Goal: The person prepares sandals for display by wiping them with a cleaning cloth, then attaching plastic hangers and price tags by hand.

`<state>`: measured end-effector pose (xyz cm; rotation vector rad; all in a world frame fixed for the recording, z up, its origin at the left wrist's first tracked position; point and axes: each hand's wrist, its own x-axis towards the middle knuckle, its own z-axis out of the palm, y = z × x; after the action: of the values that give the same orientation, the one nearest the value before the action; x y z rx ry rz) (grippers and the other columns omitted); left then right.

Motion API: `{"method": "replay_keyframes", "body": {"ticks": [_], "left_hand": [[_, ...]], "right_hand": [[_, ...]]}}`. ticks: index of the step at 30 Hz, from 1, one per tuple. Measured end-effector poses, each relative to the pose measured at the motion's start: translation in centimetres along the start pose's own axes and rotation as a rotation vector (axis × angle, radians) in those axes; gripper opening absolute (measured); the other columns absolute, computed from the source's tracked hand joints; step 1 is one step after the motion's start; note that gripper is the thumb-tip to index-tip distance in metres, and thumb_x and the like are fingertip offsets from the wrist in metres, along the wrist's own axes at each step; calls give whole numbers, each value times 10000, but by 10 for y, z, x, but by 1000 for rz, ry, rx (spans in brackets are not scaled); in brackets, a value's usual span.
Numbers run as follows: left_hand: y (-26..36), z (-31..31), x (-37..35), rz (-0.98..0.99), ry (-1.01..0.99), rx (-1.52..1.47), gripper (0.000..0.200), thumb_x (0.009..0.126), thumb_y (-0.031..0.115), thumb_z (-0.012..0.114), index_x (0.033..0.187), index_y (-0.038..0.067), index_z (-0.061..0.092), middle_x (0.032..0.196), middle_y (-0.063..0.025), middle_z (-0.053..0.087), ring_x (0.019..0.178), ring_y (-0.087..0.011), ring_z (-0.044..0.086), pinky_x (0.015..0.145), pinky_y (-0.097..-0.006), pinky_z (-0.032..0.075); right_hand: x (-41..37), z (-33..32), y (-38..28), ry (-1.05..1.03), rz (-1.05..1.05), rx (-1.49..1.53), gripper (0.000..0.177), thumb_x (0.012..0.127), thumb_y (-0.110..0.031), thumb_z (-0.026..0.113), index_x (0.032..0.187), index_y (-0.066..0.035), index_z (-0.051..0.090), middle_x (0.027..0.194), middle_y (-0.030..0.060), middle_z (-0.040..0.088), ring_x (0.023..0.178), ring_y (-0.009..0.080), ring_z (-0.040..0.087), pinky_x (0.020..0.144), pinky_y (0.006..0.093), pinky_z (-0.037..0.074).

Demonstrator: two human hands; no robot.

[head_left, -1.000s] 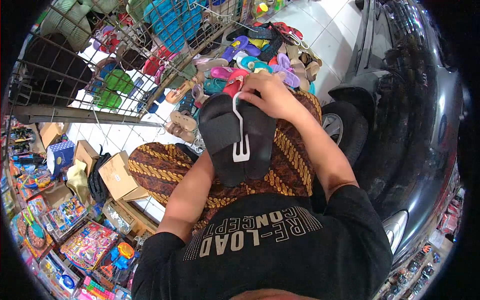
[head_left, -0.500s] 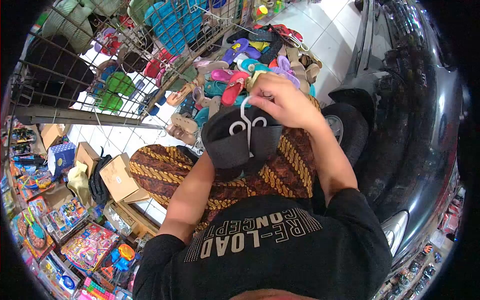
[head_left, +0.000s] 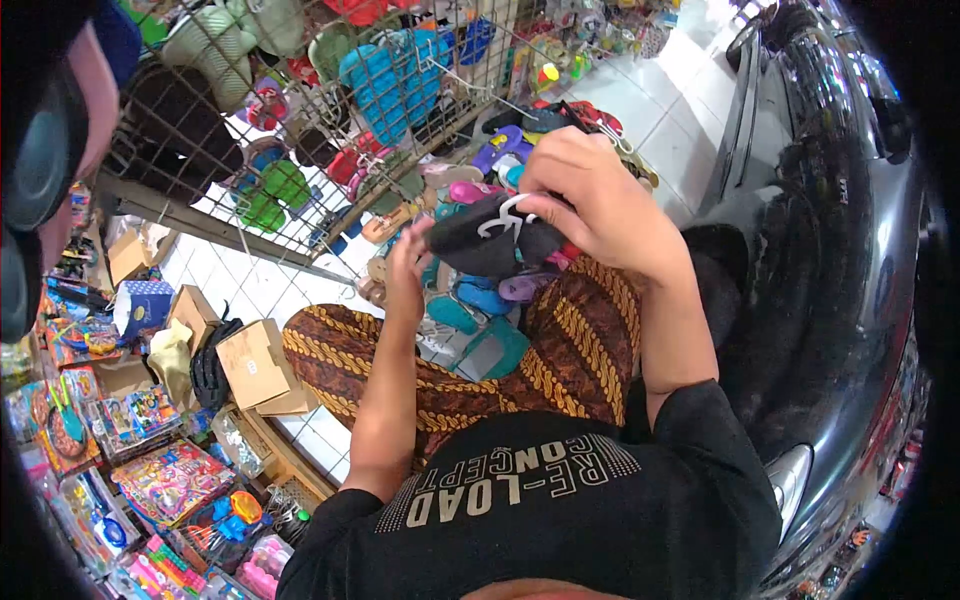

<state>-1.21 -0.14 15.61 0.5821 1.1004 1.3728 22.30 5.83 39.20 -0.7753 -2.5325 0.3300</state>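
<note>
Above my lap, a pair of black slide sandals hangs from a white plastic hanger. My right hand pinches the top of this hanger between thumb and fingers. At the left end of the sandals is my left hand, its fingers stretched out and apart, right at the edge of the black sole. Below and behind the pair lies a pile of colourful sandals, with a purple pair at its far side and a teal sandal between my knees.
A wire rack hung with footwear, including blue sandals and green ones, stands ahead on the left. A black car is close on my right. Cardboard boxes and packaged toys lie to the left.
The black sandals have tilted and moved up and away from my lap. My left hand has come from beneath them to their left end. The view has shifted leftward.
</note>
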Motion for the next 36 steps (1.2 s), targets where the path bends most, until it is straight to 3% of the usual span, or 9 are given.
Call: {"method": "replay_keyframes", "body": {"ticks": [2,4,7,14,22,28,30,32,36], "left_hand": [[6,-13,0,251,18,10,504,996,364,468,1316,-20,533,1317,-142,552,1260,-251,488,1025,-378,400],[52,8,-20,497,4,442,528,940,283,576,1363,-18,484,1304,-145,553,1263,-254,489,1041,-373,390],[106,45,-53,626,-4,386,649,851,198,668,1414,-6,418,1312,-139,539,1279,-256,477,1077,-377,362],[117,-2,-72,756,68,365,938,665,81,780,1456,-3,283,1346,-108,493,1270,-247,486,1092,-357,338],[151,21,-125,625,-39,-189,684,832,56,753,1378,13,343,1283,-128,548,1150,-213,569,975,-359,485],[216,49,-167,956,206,-200,399,892,49,663,1243,-39,498,1163,-100,622,1062,-174,594,955,-330,461],[235,56,-182,1034,267,-163,405,891,49,662,1252,-32,496,1164,-97,621,1049,-168,594,969,-319,440],[257,64,-188,1065,246,-234,422,899,13,617,1289,-22,458,1176,-111,606,1035,-196,614,922,-350,507],[289,73,-186,1102,244,-315,404,918,-21,551,1304,-14,432,1194,-138,596,1022,-233,646,821,-396,597]], "right_hand": [[10,-2,1,2,-38,71,157,872,-151,667,862,-31,566,865,76,555,905,292,532,840,382,389],[19,1,0,15,-64,110,162,872,-142,669,860,-27,556,856,75,552,893,286,534,842,382,388],[36,-9,-15,48,-98,214,163,875,-113,668,858,-10,543,837,104,542,816,300,541,760,373,429],[92,-61,-80,244,-270,324,155,869,-137,683,855,-5,602,784,112,542,707,269,553,648,347,445],[171,-116,-159,357,-478,352,159,902,-145,656,865,7,623,773,94,587,653,181,558,610,300,447],[246,-163,-199,377,-525,342,326,903,-314,670,857,8,682,728,91,661,661,141,590,646,300,479],[276,-178,-210,362,-628,172,216,972,-240,599,1024,-34,637,732,-32,553,678,47,518,635,214,423],[288,-192,-239,397,-506,161,326,934,-290,627,972,25,700,799,107,689,752,190,648,691,343,513],[315,-204,-263,436,-521,162,378,926,-337,636,905,33,710,713,95,667,669,154,614,655,323,492]]}}
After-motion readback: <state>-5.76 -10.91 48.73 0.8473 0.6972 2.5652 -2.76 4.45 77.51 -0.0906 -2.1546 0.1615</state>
